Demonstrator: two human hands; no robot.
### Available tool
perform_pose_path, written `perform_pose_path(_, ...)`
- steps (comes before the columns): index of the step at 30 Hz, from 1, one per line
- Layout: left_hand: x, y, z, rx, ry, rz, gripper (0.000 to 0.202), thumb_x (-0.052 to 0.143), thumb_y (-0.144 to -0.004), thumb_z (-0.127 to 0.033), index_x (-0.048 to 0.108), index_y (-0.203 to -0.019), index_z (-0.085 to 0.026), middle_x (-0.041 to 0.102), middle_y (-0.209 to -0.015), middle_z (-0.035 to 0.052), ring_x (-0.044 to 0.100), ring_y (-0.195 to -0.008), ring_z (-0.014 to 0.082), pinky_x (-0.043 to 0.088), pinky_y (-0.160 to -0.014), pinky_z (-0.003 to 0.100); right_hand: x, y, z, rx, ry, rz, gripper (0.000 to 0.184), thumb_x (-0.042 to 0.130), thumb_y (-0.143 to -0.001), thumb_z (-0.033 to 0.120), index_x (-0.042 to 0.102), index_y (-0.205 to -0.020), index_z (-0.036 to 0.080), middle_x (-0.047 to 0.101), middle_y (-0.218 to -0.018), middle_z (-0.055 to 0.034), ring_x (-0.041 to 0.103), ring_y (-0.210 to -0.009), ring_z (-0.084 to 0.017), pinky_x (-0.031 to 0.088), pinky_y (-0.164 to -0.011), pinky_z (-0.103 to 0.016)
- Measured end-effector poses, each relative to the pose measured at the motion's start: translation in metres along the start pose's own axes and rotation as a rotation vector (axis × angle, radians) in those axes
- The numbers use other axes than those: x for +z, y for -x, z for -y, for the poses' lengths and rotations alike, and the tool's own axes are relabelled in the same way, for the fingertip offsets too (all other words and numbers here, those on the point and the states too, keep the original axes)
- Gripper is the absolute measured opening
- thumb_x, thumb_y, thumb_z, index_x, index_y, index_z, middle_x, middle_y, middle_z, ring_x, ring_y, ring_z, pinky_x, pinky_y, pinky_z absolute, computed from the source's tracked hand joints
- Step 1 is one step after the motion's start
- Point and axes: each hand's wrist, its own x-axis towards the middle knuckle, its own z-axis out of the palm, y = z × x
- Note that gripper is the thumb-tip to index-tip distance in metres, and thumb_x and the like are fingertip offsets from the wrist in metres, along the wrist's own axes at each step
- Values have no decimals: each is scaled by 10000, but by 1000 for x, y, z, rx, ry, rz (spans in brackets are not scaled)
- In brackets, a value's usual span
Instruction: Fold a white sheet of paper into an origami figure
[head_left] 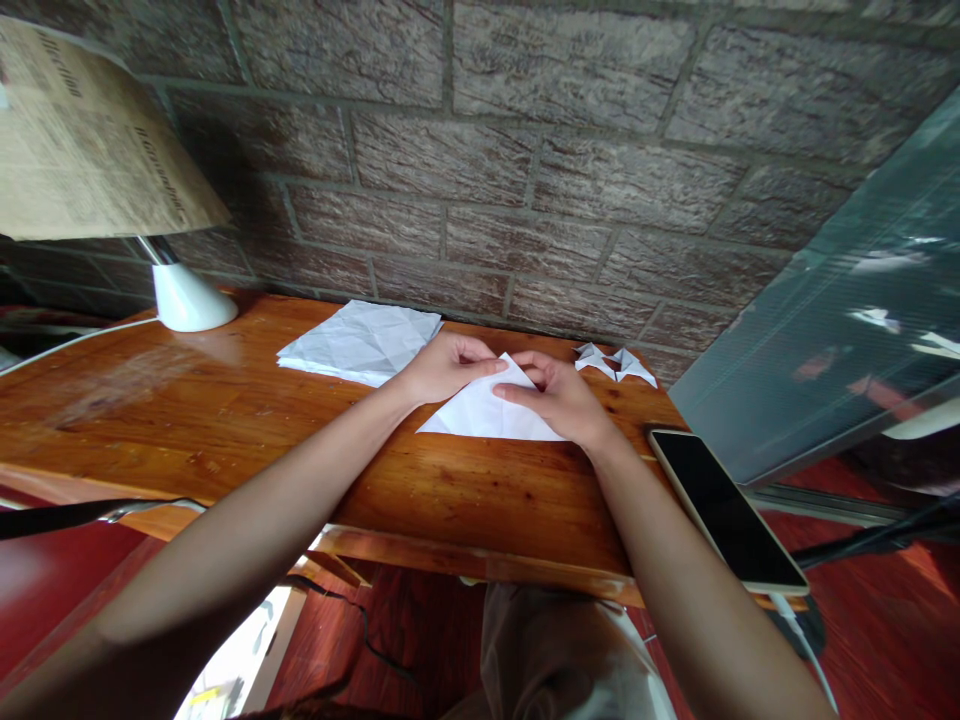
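Observation:
A white sheet of paper (491, 415), folded into a triangle, rests on the wooden table with its peak pointing toward the wall. My left hand (454, 368) pinches it near the peak, thumb on top. On its other side, my right hand (559, 395) grips the right slope between thumb and fingers; some fingertips are hidden behind the paper. A stack of creased white paper (360, 340) lies just left of my left hand. Beyond my right hand sit folded paper pieces (615, 362) with pointed corners.
A smartphone (724, 505) with a cable lies at the table's right edge. At the back left stands a white lamp (191, 295) with a newsprint shade. A brick wall (495, 150) rises behind the table (465, 500), and a glass panel (840, 300) borders the right side.

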Motion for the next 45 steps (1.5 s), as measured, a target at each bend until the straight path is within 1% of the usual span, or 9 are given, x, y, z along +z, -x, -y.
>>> perform_pose_path(4, -1, 0, -1, -3, 12, 9, 389, 810, -693, -485, 776, -782, -108, 756, -794, 63, 624, -684, 141, 464, -607, 231, 0, 1, 3, -1, -3, -8, 503, 900, -609, 385, 664, -1001, 176, 744, -797, 5, 629, -635, -123, 477, -597, -239)
perform_pose_path(10, -2, 0, -2, -28, 18, 20, 310, 824, -683, -407, 774, -759, -111, 757, -774, 55, 618, -664, 134, 466, -597, 229, 1, 3, 8, 15, 1, -18, 496, 898, -614, 398, 658, -981, 167, 715, -742, 19, 582, -575, -103, 450, -569, -235)
perform_pose_path(12, -2, 0, -2, -31, 24, 24, 303, 824, -685, -398, 776, -769, -111, 759, -786, 56, 626, -675, 137, 472, -605, 231, 1, 3, 8, 12, 11, -20, 495, 895, -615, 405, 659, -980, 166, 716, -749, 13, 587, -582, -109, 448, -569, -239)
perform_pose_path(17, -4, -1, 2, -78, 58, 115, 327, 836, -678, -401, 774, -812, -109, 757, -792, 55, 640, -684, 143, 481, -613, 235, 0, 3, 7, 18, 7, -41, 498, 895, -612, 423, 660, -971, 169, 725, -762, 2, 603, -605, -122, 456, -572, -243)
perform_pose_path(24, -4, 0, 1, -40, 52, 120, 324, 837, -682, -405, 750, -760, -102, 734, -750, 50, 624, -670, 137, 473, -602, 232, -1, 3, 7, 28, -5, -54, 505, 909, -583, 421, 670, -949, 167, 730, -768, -3, 595, -595, -116, 426, -546, -230)
perform_pose_path(30, -3, 0, 0, -60, 51, 138, 362, 809, -696, -453, 728, -748, -104, 693, -703, 27, 564, -616, 110, 413, -551, 212, -3, 2, 5, 21, 16, -79, 526, 913, -569, 437, 672, -952, 169, 733, -764, 1, 601, -590, -113, 424, -542, -225)
perform_pose_path(34, -3, 1, -2, -104, 44, 150, 379, 789, -709, -482, 712, -751, -113, 651, -659, 1, 525, -586, 98, 365, -527, 205, -7, 1, 4, -9, 30, -123, 506, 899, -595, 447, 682, -956, 167, 754, -820, -28, 638, -642, -143, 466, -570, -249)
perform_pose_path(39, -3, 1, -3, -91, 57, 170, 372, 826, -673, -400, 727, -879, -106, 701, -792, 20, 581, -697, 120, 409, -612, 217, -11, 0, 2, -20, 12, -154, 490, 901, -603, 423, 684, -964, 172, 760, -829, -28, 651, -662, -153, 487, -597, -265)
perform_pose_path(45, -2, 0, 0, -105, 86, 195, 367, 841, -640, -335, 688, -878, -103, 668, -735, -6, 530, -629, 91, 335, -569, 202, -12, 0, 0, -10, -6, -151, 478, 900, -613, 404, 689, -973, 171, 763, -832, -23, 645, -650, -140, 480, -593, -255)
